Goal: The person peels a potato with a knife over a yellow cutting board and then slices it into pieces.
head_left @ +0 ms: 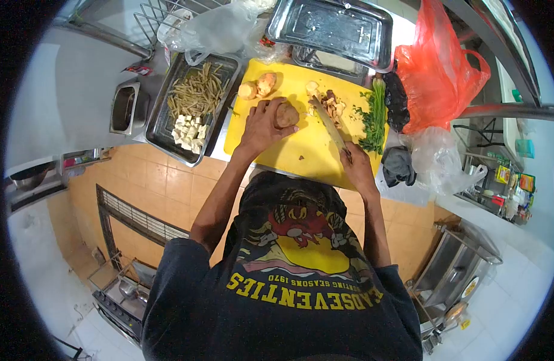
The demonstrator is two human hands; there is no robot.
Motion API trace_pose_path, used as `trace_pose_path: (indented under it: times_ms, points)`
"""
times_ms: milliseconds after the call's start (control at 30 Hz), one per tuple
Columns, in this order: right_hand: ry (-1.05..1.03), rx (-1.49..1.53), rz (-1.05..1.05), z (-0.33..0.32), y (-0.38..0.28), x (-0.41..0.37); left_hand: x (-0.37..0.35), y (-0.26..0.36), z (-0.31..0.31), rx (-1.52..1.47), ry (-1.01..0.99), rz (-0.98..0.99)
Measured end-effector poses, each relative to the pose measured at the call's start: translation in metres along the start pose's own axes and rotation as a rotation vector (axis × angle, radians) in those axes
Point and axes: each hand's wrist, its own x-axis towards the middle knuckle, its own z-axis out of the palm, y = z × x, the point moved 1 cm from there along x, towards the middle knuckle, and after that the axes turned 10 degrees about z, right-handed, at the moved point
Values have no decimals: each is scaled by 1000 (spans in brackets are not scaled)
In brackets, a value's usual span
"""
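My left hand (pixel 265 128) is closed around a round brown tuber (pixel 286 115) on the yellow cutting board (pixel 295 153). My right hand (pixel 356 166) grips the handle of a knife (pixel 329 125), whose blade points up and left across the board. Near the knife tip lie a small pale piece (pixel 312 88) and a pile of peelings (pixel 334 109). Two peeled, orange-tinged pieces (pixel 265 85) rest at the board's upper left. Green leafy stalks (pixel 376 114) lie along its right side.
Left of the board, a metal tray (pixel 199 157) holds cut beans and white cubes. Another metal tray (pixel 331 30) stands behind it. A red plastic bag (pixel 436 72), a clear bag (pixel 442 159) and a dark cloth-like bundle (pixel 398 166) are at the right.
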Motion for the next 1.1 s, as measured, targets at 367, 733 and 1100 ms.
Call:
trace_pose_path:
  times_ms: [367, 733, 1100]
  points:
    - [-91, 89, 42, 5, -9, 3, -3, -4, 10, -192, 55, -7]
    - [-114, 31, 151, -3, -18, -5, -4, 1, -2, -194, -95, -51]
    - [-137, 116, 93, 1, -11, -2, -12, -14, 9, -328, 118, -67]
